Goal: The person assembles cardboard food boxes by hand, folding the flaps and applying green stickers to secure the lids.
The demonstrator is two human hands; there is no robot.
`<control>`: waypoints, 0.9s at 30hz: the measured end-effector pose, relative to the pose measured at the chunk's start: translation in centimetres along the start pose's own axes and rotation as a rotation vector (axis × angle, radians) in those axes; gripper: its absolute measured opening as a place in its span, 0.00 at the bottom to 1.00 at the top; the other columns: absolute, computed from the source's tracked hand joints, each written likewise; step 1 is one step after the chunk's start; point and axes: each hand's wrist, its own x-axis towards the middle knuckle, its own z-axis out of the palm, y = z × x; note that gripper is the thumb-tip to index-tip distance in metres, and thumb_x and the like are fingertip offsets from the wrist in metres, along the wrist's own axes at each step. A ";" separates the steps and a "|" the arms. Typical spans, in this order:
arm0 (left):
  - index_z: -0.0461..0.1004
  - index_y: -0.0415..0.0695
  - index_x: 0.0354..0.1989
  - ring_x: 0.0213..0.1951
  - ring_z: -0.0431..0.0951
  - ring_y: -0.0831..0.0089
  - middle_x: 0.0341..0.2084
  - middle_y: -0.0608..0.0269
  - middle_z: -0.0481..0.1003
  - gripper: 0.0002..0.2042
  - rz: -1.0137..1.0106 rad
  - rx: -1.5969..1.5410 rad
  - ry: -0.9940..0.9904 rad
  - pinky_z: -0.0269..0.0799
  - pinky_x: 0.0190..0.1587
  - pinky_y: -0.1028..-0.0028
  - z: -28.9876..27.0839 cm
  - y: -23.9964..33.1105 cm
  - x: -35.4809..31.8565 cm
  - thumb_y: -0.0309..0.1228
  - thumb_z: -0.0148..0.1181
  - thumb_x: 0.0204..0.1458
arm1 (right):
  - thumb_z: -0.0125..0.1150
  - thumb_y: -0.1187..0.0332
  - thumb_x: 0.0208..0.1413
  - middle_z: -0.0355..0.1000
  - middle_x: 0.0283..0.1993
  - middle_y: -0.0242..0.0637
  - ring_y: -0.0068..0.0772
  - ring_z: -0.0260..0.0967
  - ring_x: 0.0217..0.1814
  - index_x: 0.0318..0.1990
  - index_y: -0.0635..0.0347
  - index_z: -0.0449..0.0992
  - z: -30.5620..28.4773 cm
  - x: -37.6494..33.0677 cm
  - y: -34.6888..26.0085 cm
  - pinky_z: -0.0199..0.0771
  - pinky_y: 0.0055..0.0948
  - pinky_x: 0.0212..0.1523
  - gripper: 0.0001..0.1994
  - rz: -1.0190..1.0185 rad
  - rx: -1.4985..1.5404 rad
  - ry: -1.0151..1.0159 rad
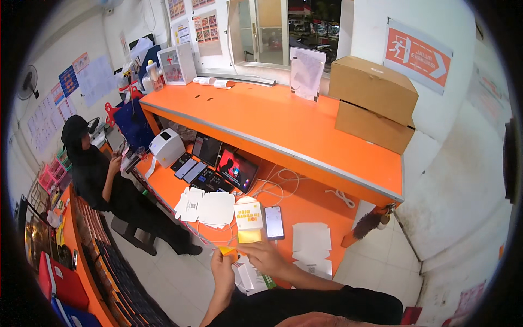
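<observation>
My left hand (pixel 222 271) is closed, pinching a small folded piece of yellow and orange card (pixel 226 250) at the table's near edge. From the right, my right hand (pixel 265 258) reaches across, its fingers bent together at that card's right edge; its fingertips are small and partly hidden. Just beyond lies a white and yellow printed carton (pixel 249 216). Beside it a phone (pixel 274 222) rests with its screen lit. Below my hands sits a white and green printed sheet or carton (pixel 249 278), partly covered by my arms.
Flat white carton blanks (pixel 206 207) lie left, another blank (pixel 311 245) right. Behind are a tablet (pixel 236 170), cables and a white label printer (pixel 167 147). An orange raised shelf (pixel 261 115) carries brown boxes (pixel 373 90). A person in black (pixel 90 163) stands left, holding a phone.
</observation>
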 end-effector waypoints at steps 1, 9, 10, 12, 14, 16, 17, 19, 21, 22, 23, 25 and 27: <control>0.71 0.40 0.50 0.38 0.75 0.78 0.39 0.65 0.76 0.12 -0.002 -0.003 0.009 0.71 0.41 0.74 -0.1 -0.1 -0.1 0.29 0.53 0.61 | 0.58 0.74 0.57 0.76 0.53 0.44 0.43 0.74 0.55 0.55 0.61 0.76 -0.3 0.2 -0.3 0.73 0.38 0.56 0.18 0.100 0.110 0.038; 0.76 0.35 0.35 0.34 0.78 0.56 0.33 0.49 0.78 0.05 0.723 0.570 0.081 0.73 0.38 0.67 1.5 1.2 0.3 0.17 0.63 0.50 | 0.64 0.75 0.57 0.80 0.45 0.45 0.36 0.79 0.47 0.48 0.67 0.79 -1.7 2.0 -1.5 0.77 0.28 0.49 0.12 0.128 0.180 0.301; 0.76 0.35 0.35 0.36 0.79 0.53 0.33 0.48 0.78 0.05 0.722 0.595 0.114 0.73 0.39 0.64 1.7 0.8 0.3 0.16 0.63 0.50 | 0.63 0.76 0.57 0.79 0.47 0.46 0.38 0.78 0.49 0.49 0.69 0.79 -1.6 2.2 -1.6 0.77 0.29 0.50 0.13 0.036 0.149 0.279; 0.76 0.35 0.35 0.35 0.79 0.53 0.33 0.48 0.78 0.05 0.724 0.606 0.117 0.73 0.39 0.64 2.1 1.2 0.0 0.16 0.63 0.50 | 0.63 0.76 0.57 0.78 0.49 0.47 0.39 0.78 0.51 0.50 0.69 0.78 -1.4 2.5 -1.9 0.77 0.30 0.50 0.13 0.021 0.142 0.269; 0.76 0.35 0.34 0.35 0.79 0.52 0.33 0.48 0.78 0.05 0.720 0.610 0.123 0.73 0.38 0.64 2.1 1.7 0.0 0.16 0.62 0.50 | 0.62 0.77 0.58 0.77 0.50 0.48 0.41 0.77 0.52 0.50 0.70 0.78 -1.1 2.6 -2.1 0.77 0.30 0.50 0.13 0.008 0.131 0.252; 0.76 0.35 0.34 0.34 0.78 0.52 0.32 0.48 0.77 0.04 0.720 0.603 0.110 0.73 0.37 0.65 2.0 1.9 -0.3 0.18 0.64 0.50 | 0.60 0.79 0.58 0.76 0.52 0.50 0.42 0.77 0.52 0.50 0.70 0.78 -0.7 2.3 -1.9 0.76 0.32 0.51 0.12 0.017 0.158 0.260; 0.76 0.35 0.34 0.34 0.78 0.52 0.32 0.48 0.77 0.04 0.709 0.603 0.126 0.73 0.37 0.65 2.0 1.9 -0.4 0.18 0.64 0.50 | 0.60 0.79 0.58 0.76 0.52 0.50 0.42 0.77 0.52 0.50 0.70 0.78 -0.6 2.2 -1.9 0.76 0.32 0.51 0.12 0.018 0.164 0.242; 0.76 0.35 0.34 0.34 0.79 0.56 0.31 0.49 0.78 0.05 0.621 0.626 0.111 0.73 0.37 0.68 1.6 2.0 -0.7 0.22 0.65 0.51 | 0.62 0.77 0.57 0.78 0.49 0.43 0.39 0.75 0.51 0.44 0.67 0.80 -0.4 2.3 -2.2 0.70 0.33 0.55 0.08 0.093 0.244 0.317; 0.76 0.35 0.33 0.32 0.79 0.55 0.29 0.49 0.77 0.05 0.613 0.606 0.113 0.72 0.35 0.67 1.1 1.5 -0.7 0.21 0.66 0.51 | 0.63 0.77 0.56 0.78 0.47 0.42 0.38 0.75 0.50 0.41 0.66 0.80 -0.3 2.4 -2.3 0.70 0.32 0.55 0.07 0.113 0.294 0.301; 0.76 0.36 0.33 0.30 0.78 0.54 0.27 0.49 0.76 0.05 0.615 0.587 0.097 0.71 0.33 0.66 0.9 1.4 -0.7 0.21 0.66 0.50 | 0.63 0.77 0.55 0.78 0.46 0.41 0.36 0.75 0.49 0.39 0.65 0.79 -0.3 2.5 -2.2 0.69 0.32 0.54 0.05 0.135 0.337 0.304; 0.76 0.36 0.33 0.30 0.78 0.54 0.27 0.49 0.76 0.05 0.610 0.587 0.113 0.71 0.33 0.66 0.8 1.5 -0.7 0.21 0.66 0.50 | 0.63 0.77 0.55 0.78 0.46 0.41 0.36 0.75 0.49 0.39 0.65 0.79 -0.3 2.5 -2.2 0.69 0.32 0.54 0.05 0.132 0.342 0.289; 0.76 0.36 0.31 0.29 0.77 0.55 0.25 0.49 0.76 0.05 0.562 0.537 0.085 0.71 0.32 0.66 0.7 1.9 -0.7 0.22 0.66 0.51 | 0.64 0.76 0.54 0.78 0.43 0.39 0.35 0.75 0.48 0.38 0.64 0.79 -0.3 2.7 -2.0 0.68 0.32 0.54 0.05 0.142 0.329 0.271; 0.75 0.35 0.31 0.29 0.77 0.55 0.26 0.49 0.76 0.05 0.535 0.535 0.088 0.71 0.33 0.66 0.4 1.8 -1.0 0.22 0.66 0.51 | 0.64 0.76 0.55 0.78 0.43 0.39 0.34 0.75 0.48 0.38 0.64 0.79 -0.3 2.8 -1.8 0.68 0.31 0.54 0.05 0.144 0.326 0.245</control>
